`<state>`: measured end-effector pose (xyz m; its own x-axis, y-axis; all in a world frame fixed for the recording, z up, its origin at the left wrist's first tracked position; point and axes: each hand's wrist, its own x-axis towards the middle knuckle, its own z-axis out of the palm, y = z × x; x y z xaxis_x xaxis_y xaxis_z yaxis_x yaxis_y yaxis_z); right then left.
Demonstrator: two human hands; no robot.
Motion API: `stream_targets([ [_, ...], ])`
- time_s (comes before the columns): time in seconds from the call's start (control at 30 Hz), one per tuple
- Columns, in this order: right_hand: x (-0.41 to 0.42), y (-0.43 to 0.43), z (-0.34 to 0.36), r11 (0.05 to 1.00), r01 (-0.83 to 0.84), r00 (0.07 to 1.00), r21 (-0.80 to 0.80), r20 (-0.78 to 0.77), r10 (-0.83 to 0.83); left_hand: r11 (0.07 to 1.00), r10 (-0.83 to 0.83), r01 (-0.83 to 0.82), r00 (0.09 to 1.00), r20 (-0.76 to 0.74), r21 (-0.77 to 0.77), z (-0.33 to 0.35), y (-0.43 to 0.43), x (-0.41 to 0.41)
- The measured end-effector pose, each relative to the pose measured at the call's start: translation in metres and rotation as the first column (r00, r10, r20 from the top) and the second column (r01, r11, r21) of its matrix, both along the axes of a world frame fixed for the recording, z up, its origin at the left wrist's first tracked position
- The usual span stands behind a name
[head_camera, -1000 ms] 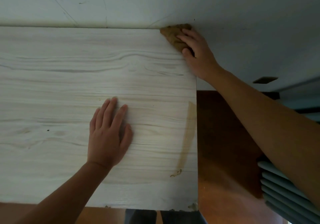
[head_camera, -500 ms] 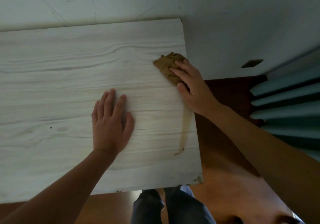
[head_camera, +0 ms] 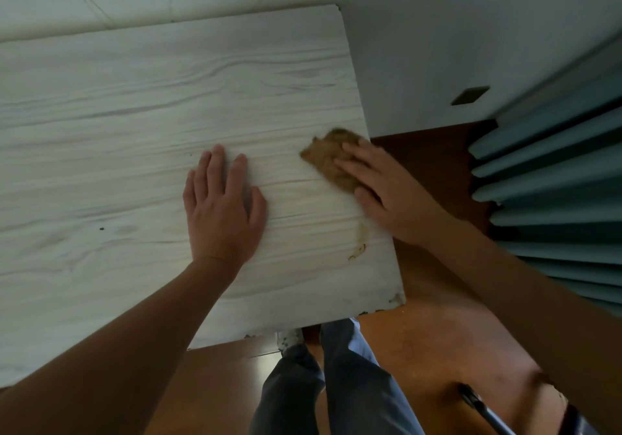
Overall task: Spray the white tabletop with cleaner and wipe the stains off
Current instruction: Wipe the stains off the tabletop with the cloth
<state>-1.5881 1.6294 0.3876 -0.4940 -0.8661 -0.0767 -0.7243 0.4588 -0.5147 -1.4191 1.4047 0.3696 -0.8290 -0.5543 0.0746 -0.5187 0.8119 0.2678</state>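
Our right hand [head_camera: 383, 195] presses straight fingers on the brown cloth [head_camera: 326, 158] at the white tabletop's [head_camera: 117, 115] right edge. The stain [head_camera: 361, 237] lies just below that hand. Our left hand [head_camera: 222, 212] rests flat beside it, fingers straight.

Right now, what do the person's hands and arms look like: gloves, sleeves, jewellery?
The left hand and right hand are bare: no gloves, rings or watch visible. Both forearms are bare too, no sleeve in view. Dark blue-grey trousers show below.
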Motion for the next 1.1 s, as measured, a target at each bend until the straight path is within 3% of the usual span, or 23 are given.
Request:
stream_targets([
  [0.17,-0.053,-0.078,-0.008,0.977,0.211,0.977,-0.027,-0.012,-0.211,1.0,0.002,-0.002,1.0,0.0,0.004,0.001,0.0,0.0],
  [0.27,-0.056,-0.105,-0.017,0.957,0.29,0.951,-0.003,-0.11,-0.288,1.0,0.002,-0.002,1.0,0.008,-0.001,0.0,-0.001,0.0],
  [0.5,0.04,-0.029,-0.012,0.997,0.078,0.991,0.01,-0.114,-0.076,1.0,-0.003,0.003,1.0,0.025,0.018,0.0,-0.002,0.001],
  [0.73,0.149,0.055,0.001,0.994,0.018,1.0,0.106,-0.016,-0.016,0.999,-0.016,0.015,0.999,0.04,0.028,0.003,-0.002,0.001],
  [0.97,0.117,0.047,-0.003,0.993,-0.073,0.994,0.089,-0.07,0.08,0.999,-0.019,0.018,0.999,0.035,0.031,0.003,-0.002,0.0],
  [1.1,0.07,0.019,-0.008,1.0,-0.018,0.994,0.009,-0.103,0.019,1.0,-0.017,0.016,0.999,0.037,0.026,0.002,-0.002,0.0],
])
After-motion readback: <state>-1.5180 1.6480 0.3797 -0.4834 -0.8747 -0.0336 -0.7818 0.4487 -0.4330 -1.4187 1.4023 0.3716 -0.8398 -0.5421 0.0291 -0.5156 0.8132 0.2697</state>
